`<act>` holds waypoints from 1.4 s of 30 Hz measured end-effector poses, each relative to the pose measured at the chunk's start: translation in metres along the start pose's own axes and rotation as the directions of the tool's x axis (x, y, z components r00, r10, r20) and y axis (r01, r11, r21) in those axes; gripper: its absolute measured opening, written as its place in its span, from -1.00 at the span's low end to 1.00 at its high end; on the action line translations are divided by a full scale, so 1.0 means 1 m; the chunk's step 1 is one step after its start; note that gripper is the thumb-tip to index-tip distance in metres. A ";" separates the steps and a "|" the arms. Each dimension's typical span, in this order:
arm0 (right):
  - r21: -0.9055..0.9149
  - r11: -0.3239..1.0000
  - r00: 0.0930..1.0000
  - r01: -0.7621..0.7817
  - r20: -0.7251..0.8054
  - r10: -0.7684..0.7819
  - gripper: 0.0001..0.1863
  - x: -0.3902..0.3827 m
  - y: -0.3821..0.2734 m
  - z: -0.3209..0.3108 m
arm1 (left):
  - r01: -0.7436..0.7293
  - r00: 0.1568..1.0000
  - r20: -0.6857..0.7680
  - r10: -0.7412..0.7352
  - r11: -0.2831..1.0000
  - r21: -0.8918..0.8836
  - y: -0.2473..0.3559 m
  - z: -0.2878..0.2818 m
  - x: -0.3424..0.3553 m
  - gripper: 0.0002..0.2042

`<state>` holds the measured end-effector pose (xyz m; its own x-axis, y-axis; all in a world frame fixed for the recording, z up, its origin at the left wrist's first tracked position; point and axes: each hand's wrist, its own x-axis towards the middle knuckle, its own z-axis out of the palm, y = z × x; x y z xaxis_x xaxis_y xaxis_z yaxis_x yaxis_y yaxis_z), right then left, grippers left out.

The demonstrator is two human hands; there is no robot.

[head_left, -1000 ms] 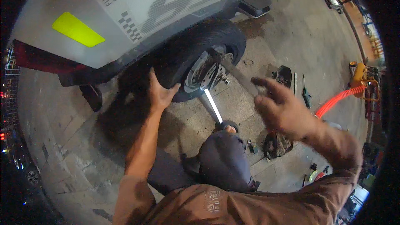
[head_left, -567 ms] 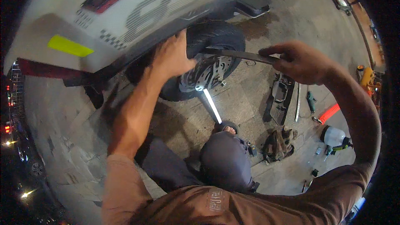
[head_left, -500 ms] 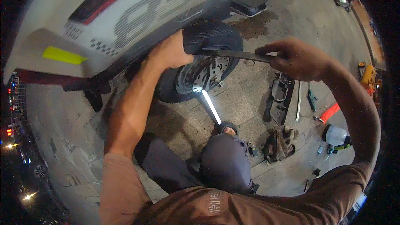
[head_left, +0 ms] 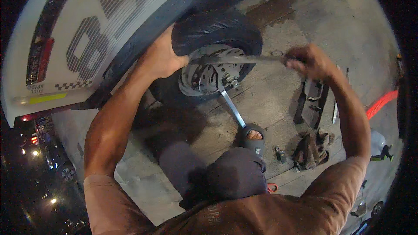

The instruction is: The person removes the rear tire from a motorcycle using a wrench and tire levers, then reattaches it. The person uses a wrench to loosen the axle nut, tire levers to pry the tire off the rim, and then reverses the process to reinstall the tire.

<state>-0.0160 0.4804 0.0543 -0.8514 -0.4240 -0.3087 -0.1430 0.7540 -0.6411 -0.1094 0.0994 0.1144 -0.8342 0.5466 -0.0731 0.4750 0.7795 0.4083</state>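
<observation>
My left hand (head_left: 162,56) grips the black tyre (head_left: 222,28) of a wheel on a white vehicle (head_left: 96,21), with the thumb beside the inner edge. My right hand (head_left: 307,63) holds the end of a long dark flat metal bar (head_left: 257,58), which lies across the upper rim toward my left thumb. Below it are the wheel's silver, perforated disc and hub (head_left: 222,78) with a nut at the centre. A bright flat silver bar (head_left: 233,109) reaches down from the hub to my sandalled foot (head_left: 252,141).
On the paving lie a dark plastic housing (head_left: 311,109), a crumpled rag (head_left: 313,148), small black parts (head_left: 279,154), a thin metal strip (head_left: 336,104), a red coiled hose (head_left: 381,102) and a translucent container (head_left: 376,139). Parked cars with lights (head_left: 61,165) show at the left.
Both hands have moved up since a second ago: the left along the tyre toward its top, the right lifting the dark bar's end so it lies more level. The view has shifted and tilted.
</observation>
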 end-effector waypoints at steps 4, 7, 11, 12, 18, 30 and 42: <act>0.457 0.886 0.984 -0.082 -0.102 0.144 -0.83 -0.076 -0.023 0.099 | 0.098 0.995 0.030 -0.099 0.995 0.026 -0.001 0.001 0.001 -0.10; 0.868 0.480 0.964 -0.124 -0.010 0.267 -0.83 -0.086 -0.082 0.186 | 0.017 1.000 0.027 -0.015 0.999 -0.043 -0.001 0.001 0.001 -0.12; 0.992 0.125 0.956 -0.033 -0.005 0.293 -0.85 -0.054 -0.161 0.246 | -0.020 1.000 0.000 0.020 0.999 -0.039 0.000 0.001 -0.002 -0.14; 0.999 0.025 0.954 -0.032 0.023 0.299 -0.85 -0.044 -0.176 0.248 | -0.010 1.000 -0.017 0.010 1.000 0.016 -0.001 0.001 -0.001 -0.14; 0.930 -0.357 0.878 0.086 0.098 0.468 -0.92 0.033 -0.247 0.263 | -0.021 0.998 -0.051 0.027 0.991 0.129 -0.007 0.005 0.008 -0.16; 0.900 -0.127 0.650 0.417 -0.198 0.734 -0.60 0.157 -0.257 0.275 | -0.041 0.999 0.008 0.042 0.997 -0.064 -0.004 0.001 0.007 -0.16; 0.984 -0.174 0.836 0.040 0.063 0.544 -0.89 0.042 -0.274 0.181 | 0.001 0.997 -0.083 0.000 1.000 0.013 -0.005 0.004 0.000 -0.11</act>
<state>0.0793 0.1656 0.0896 -0.7584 0.0244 -0.6513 0.4876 -0.6418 -0.5918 -0.1109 0.0968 0.1090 -0.8546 0.5193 0.0026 0.4777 0.7842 0.3959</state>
